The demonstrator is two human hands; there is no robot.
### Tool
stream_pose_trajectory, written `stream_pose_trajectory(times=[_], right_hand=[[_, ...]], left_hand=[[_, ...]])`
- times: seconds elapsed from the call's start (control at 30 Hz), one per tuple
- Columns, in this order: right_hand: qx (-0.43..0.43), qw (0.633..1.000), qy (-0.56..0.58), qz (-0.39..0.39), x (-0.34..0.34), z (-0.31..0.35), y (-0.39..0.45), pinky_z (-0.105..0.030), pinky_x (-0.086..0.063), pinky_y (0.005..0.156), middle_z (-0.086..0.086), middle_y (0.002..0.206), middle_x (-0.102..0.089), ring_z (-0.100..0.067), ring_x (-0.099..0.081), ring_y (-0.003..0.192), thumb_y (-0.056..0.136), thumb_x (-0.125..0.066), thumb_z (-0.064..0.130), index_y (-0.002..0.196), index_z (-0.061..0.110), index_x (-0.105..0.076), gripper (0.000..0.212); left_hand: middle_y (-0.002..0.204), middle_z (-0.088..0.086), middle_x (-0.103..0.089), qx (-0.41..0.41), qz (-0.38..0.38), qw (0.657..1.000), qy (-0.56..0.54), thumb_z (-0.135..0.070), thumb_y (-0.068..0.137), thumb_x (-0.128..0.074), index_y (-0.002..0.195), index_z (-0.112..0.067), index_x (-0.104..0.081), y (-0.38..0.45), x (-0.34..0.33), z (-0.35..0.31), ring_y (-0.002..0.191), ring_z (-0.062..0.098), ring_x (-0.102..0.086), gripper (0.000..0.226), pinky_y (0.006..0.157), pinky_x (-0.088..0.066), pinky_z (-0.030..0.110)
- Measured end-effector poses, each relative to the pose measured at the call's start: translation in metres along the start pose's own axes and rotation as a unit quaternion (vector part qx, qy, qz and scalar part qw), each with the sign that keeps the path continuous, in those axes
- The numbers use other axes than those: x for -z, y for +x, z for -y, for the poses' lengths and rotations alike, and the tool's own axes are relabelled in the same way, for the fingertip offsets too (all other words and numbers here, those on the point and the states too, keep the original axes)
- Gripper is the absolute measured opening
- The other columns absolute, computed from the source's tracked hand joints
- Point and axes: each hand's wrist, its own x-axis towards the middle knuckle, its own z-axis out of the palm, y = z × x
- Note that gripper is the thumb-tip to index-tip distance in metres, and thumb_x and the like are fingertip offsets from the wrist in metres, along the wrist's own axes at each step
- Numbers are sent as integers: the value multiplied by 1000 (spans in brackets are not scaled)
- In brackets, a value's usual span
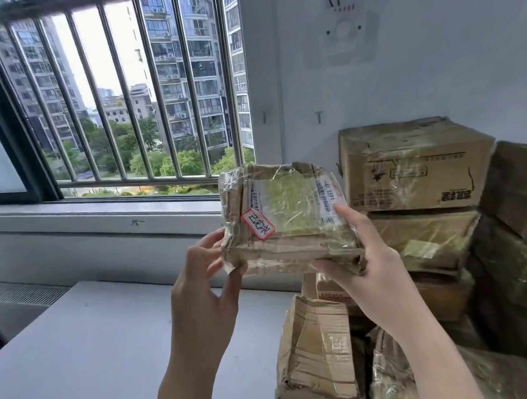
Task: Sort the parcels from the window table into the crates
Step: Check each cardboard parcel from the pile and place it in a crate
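At frame centre, left hand (198, 271) and right hand (360, 264) grip a taped parcel (285, 216) by its ends, label tilted up, seemingly for reading.

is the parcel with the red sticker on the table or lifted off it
Lifted off. The parcel is held in the air between the left hand and right hand, above the table.

window (121, 94): barred, daylight, tower blocks outside | wall (437, 67): pale, white fixture | sill (94, 210): grey
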Motion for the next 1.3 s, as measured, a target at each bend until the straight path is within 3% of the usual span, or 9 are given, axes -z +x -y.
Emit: stream_pose_trajectory(times=[0.13,0.23,0.37,0.47,0.63,0.77,1.03,1.17,1.3], right_hand=[[2,1000,5,4,-2,0,4,4,-37,76,51,100,-47,30,-45,99,78,-74,30,123,60,-34,68],[-11,1000,16,12,-5,-2,6,-14,-48,85,46,108,-51,6,-58,105,72,-74,38,119,61,-42,61],[1,999,21,27,-10,-3,13,-20,-55,74,26,97,-63,-3,-65,87,76,-78,6,111,48,-51,61],[19,996,5,87,-26,1,21,-18,-53,64,16,92,-68,-2,-65,80,76,-68,-13,103,47,-54,68],[77,973,33,215,-94,19,33,-15,-51,70,23,104,-64,-1,-63,92,69,-59,-27,96,48,-57,80],[138,945,77,287,-182,50,31,-20,-51,76,20,105,-63,-6,-62,97,65,-52,-31,96,52,-57,88],[202,902,183,335,-391,161,-22,-36,-30,115,10,151,-31,-4,-27,141,83,-45,-20,133,55,-32,92],[223,828,190,478,-471,204,-56,-4,-25,104,25,150,-28,10,-31,135,81,-37,-17,144,53,-13,97],[246,772,199,551,-533,226,-72,1,-21,102,39,144,-20,22,-15,133,85,-52,-8,143,49,-13,91]], left_hand=[[126,-15,-54,-7,4,1000,11,-12,78,-67,96,-17,-41,-1,0,5,102,-3,-61,32,84,-50,10],[129,-6,-55,-21,29,999,14,-9,79,-70,98,-17,-43,-3,6,8,105,7,-62,34,85,-50,12],[117,-20,-61,-4,51,997,66,-4,79,-64,103,-24,-52,-11,29,15,100,-2,-62,34,83,-53,19],[103,-21,-56,41,21,988,148,-3,67,-83,123,-28,-43,-22,52,19,92,2,-57,73,75,-53,27],[150,9,-22,70,57,938,335,-48,65,-74,151,-31,-5,-49,120,31,132,30,-30,111,99,-32,48],[150,6,-31,120,93,910,385,-28,63,-88,148,-43,-17,-79,198,37,125,26,-45,111,95,-49,50],[123,11,-52,197,-58,818,537,-28,54,-92,133,-40,-45,-124,377,34,98,35,-60,93,82,-54,49],[117,12,-54,211,-169,768,581,-26,54,-92,127,-28,-60,-139,462,36,98,32,-61,80,83,-52,43],[114,-3,-47,229,-243,725,602,-28,53,-92,123,-24,-63,-150,528,49,96,15,-53,75,81,-50,35]])
